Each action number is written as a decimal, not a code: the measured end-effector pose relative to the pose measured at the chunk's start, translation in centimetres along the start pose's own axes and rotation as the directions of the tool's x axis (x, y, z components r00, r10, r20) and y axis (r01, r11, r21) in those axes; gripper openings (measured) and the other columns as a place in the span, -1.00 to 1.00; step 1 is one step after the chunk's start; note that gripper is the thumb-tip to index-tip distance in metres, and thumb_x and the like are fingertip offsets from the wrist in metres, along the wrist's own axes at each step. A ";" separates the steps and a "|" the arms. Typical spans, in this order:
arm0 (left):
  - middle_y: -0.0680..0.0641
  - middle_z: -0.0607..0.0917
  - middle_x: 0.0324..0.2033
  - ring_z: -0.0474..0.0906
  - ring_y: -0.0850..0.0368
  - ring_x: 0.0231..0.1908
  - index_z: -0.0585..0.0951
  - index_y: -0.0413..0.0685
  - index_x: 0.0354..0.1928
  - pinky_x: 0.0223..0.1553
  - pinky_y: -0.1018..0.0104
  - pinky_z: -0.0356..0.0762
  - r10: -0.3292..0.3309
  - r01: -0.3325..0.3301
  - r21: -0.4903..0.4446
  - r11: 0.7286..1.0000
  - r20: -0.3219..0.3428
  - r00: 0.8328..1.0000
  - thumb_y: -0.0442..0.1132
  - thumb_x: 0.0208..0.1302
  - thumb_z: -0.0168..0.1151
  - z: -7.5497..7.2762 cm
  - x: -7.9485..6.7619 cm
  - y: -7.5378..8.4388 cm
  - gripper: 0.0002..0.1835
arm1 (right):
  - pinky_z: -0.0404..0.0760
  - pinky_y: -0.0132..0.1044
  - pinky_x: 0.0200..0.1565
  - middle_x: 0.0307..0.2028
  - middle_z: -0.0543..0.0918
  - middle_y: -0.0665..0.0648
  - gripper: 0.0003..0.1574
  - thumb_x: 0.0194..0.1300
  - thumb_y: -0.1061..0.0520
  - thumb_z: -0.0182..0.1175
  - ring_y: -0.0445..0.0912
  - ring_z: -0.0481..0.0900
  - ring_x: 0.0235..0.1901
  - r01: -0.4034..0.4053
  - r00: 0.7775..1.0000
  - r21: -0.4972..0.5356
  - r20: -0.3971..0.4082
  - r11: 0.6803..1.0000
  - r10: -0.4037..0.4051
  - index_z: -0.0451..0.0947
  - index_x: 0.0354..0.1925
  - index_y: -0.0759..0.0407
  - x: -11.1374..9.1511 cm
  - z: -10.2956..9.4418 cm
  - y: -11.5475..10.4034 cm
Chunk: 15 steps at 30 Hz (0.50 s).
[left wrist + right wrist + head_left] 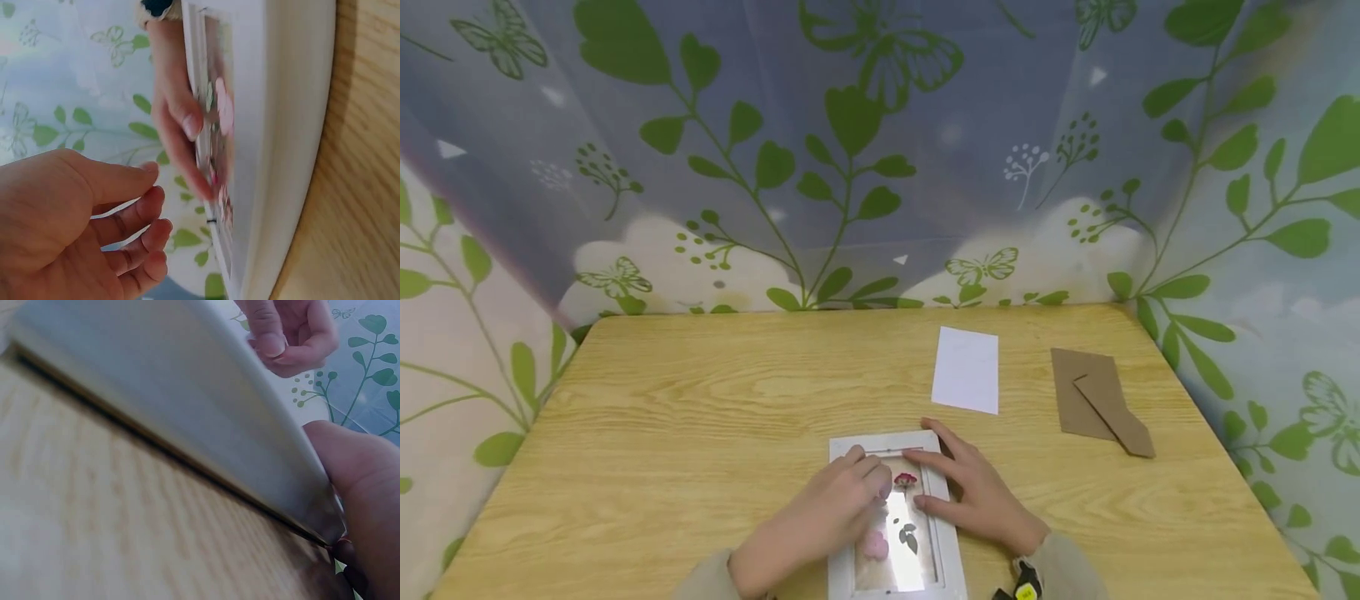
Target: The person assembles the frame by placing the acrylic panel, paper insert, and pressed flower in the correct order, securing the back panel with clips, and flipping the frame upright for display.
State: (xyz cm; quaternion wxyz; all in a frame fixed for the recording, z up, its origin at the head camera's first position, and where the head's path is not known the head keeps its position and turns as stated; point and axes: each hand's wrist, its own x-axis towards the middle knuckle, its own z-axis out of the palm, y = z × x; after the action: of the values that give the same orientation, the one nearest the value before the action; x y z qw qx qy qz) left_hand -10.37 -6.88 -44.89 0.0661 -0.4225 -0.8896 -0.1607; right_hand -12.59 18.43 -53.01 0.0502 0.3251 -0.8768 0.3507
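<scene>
A white picture frame (pixel 951 558) lies face up near the table's front edge. Behind its shiny clear pane show a red pressed flower (pixel 905 480), a pink flower (pixel 876 546) and green leaves (pixel 908 537). Over the frame's left part hovers my left hand (pixel 850 492), its fingers loosely bent. In the left wrist view nothing shows between that thumb and fingertips. My right hand (pixel 973 492) holds the frame at its upper right side, thumb and forefinger over the front, other fingers at the outer edge. Those outer fingers are partly hidden.
A white paper sheet (pixel 966 371) lies beyond the frame on the wooden table (pixel 700 400). Farther right is a brown backing board (pixel 1067 400) with a stand leg (pixel 1116 417) angled across it. Patterned cloth (pixel 737 208) hangs along the back and sides.
</scene>
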 end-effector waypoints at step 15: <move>0.01 0.59 -0.10 0.50 0.10 -0.09 0.59 -0.09 -0.05 -0.05 0.16 0.54 -0.185 0.158 -0.161 0.974 -0.172 0.968 -0.20 0.18 0.44 0.3 -3.7 -3.0 -0.67 | 0.32 0.35 0.17 0.50 0.15 0.19 -0.31 0.28 -0.23 0.29 0.24 0.27 0.37 0.003 1.000 0.007 0.003 1.000 -0.003 0.46 0.34 -0.21 0.2 0.0 -0.2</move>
State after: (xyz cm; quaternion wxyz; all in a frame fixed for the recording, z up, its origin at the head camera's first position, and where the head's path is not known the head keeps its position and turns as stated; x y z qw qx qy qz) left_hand -10.37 -11.21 -46.80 0.1035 -0.3307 -0.8987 -0.2689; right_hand -12.63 18.22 -52.87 0.0482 0.3271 -0.8751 0.3534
